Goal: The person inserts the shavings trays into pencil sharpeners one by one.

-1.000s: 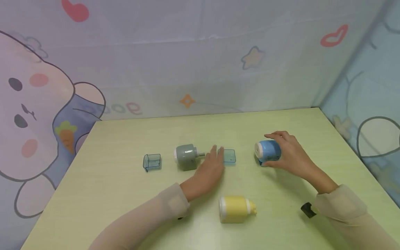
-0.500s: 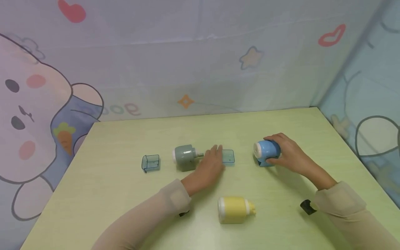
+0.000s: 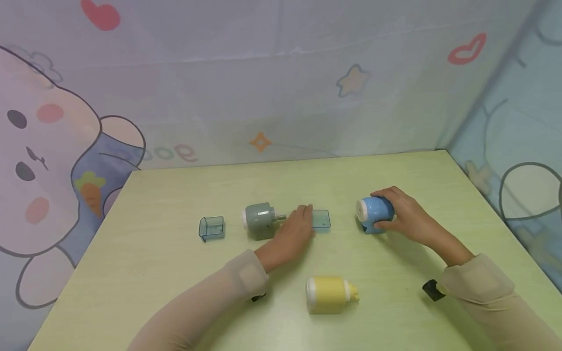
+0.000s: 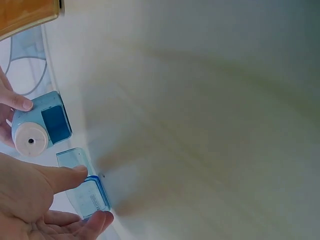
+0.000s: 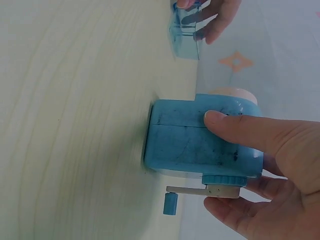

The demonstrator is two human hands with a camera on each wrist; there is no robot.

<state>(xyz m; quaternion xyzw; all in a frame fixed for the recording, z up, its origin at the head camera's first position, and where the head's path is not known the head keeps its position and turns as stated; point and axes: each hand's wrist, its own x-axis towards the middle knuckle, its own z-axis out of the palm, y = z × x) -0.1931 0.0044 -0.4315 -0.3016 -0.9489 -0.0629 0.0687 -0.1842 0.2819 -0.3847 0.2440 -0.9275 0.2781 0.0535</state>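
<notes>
My right hand [image 3: 408,214] grips a blue hand-crank pencil sharpener [image 3: 376,209] standing at the right of the table. In the right wrist view its thumb lies on the sharpener's body, and the fingers are by the crank [image 5: 190,191]. An opening shows in the sharpener's lower side [image 4: 56,123] in the left wrist view. Near the table's middle, my left hand [image 3: 291,238] holds a clear blue shavings drawer [image 3: 321,219] between thumb and fingers, as the left wrist view shows. The hand partly covers the drawer in the head view.
Just left of my left hand stands a grey-green pencil sharpener [image 3: 260,219], its crank side facing that hand. Another clear drawer [image 3: 211,228] sits farther left. A yellow pencil sharpener [image 3: 329,295] lies nearer the front. A printed cloth [image 3: 219,97] hangs behind the table.
My right hand's fingers have closed in on the blue sharpener and now grip it. The left hand has stayed at the clear drawer with only slight finger movement.
</notes>
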